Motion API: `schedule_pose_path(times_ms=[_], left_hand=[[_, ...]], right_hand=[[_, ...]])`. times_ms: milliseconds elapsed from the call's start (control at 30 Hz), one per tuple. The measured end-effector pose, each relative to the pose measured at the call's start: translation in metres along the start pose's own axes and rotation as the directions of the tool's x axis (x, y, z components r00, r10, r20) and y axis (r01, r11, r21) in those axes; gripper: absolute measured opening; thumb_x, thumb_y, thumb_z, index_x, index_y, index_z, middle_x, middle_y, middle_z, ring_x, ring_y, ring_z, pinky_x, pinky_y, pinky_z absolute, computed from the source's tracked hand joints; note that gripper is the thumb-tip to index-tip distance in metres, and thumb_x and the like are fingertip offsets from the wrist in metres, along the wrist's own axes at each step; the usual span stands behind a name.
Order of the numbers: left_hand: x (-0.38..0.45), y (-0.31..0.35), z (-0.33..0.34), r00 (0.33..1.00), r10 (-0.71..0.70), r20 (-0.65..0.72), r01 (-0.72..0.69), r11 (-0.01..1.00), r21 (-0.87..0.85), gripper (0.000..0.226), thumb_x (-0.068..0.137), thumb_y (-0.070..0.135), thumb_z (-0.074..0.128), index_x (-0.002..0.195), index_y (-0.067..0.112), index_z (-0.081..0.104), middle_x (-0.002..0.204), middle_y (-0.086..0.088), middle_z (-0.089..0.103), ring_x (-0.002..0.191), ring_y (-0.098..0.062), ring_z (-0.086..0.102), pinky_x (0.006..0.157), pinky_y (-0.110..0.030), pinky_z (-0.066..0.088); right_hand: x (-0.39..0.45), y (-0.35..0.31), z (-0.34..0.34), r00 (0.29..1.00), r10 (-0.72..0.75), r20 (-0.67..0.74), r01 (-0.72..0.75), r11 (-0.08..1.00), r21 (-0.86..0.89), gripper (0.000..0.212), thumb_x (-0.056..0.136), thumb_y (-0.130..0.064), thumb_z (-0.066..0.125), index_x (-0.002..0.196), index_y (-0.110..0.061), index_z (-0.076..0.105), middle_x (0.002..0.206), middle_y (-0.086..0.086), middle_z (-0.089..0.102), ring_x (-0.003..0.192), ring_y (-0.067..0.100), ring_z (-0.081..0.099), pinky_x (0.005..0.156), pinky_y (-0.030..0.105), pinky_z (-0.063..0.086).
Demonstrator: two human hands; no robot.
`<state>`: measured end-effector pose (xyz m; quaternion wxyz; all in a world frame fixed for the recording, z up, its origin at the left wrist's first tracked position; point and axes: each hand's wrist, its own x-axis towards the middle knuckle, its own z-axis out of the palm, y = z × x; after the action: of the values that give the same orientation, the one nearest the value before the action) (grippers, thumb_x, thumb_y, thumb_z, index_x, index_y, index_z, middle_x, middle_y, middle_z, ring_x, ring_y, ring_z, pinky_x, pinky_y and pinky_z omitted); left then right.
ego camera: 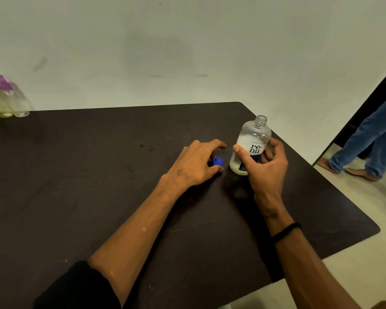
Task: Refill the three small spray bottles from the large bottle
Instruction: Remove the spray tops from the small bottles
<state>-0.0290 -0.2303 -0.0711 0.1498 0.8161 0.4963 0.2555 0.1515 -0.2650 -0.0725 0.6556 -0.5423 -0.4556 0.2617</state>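
The large clear bottle (251,143) with a white and blue label stands slightly tilted on the dark table (98,175), its neck open and uncapped, liquid in its lower part. My right hand (265,166) is wrapped around its lower body. My left hand (196,163) rests on the table just left of it, fingers curled over the blue cap (218,161), which sits on the tabletop. The small spray bottles (8,99), clear with a purple top showing, stand blurred at the far left back corner of the table.
A pale wall runs behind the table. The table's right edge and rounded corner lie close to the large bottle. On the floor at the far right, a person's legs (366,141) in blue jeans stand by a dark doorway.
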Motion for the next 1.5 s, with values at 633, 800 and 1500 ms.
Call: schedule_pose_path(times_ms=[633,800,1500], left_hand=[[-0.165,-0.079,-0.138,0.856,-0.382,-0.347,0.302,0.916,-0.264,0.011,0.093,0.027,0.078,0.100,0.021,0.083,0.098,0.010,0.079,0.082,0.003,0.067,0.073,0.000,0.045],[-0.191,-0.151,-0.202,0.571,-0.595,-0.566,0.418,0.804,-0.423,0.012,0.093,0.029,0.078,0.101,0.021,0.082,0.095,0.011,0.078,0.085,0.002,0.068,0.073,-0.002,0.048],[-0.140,-0.334,-0.244,0.174,-0.680,-0.713,0.382,0.714,-0.587,0.013,0.096,0.016,0.072,0.109,0.018,0.072,0.089,0.007,0.072,0.076,0.000,0.065,0.082,-0.023,0.057]], right_hand=[[-0.142,-0.067,0.125,0.947,0.163,0.276,-0.164,0.986,-0.019,0.046,0.089,-0.020,0.083,0.125,-0.018,0.055,0.101,0.001,0.074,0.087,0.006,0.071,0.058,0.007,0.048],[-0.133,-0.077,0.229,0.857,0.072,0.510,-0.011,0.992,-0.123,0.037,0.086,-0.023,0.084,0.112,-0.028,0.058,0.094,-0.002,0.077,0.089,0.014,0.074,0.077,0.030,0.057],[-0.098,-0.059,0.546,0.680,-0.039,0.732,0.232,0.959,-0.164,0.066,0.086,-0.034,0.084,0.140,-0.010,0.055,0.136,0.012,0.064,0.125,0.029,0.061,0.104,0.039,0.052]])
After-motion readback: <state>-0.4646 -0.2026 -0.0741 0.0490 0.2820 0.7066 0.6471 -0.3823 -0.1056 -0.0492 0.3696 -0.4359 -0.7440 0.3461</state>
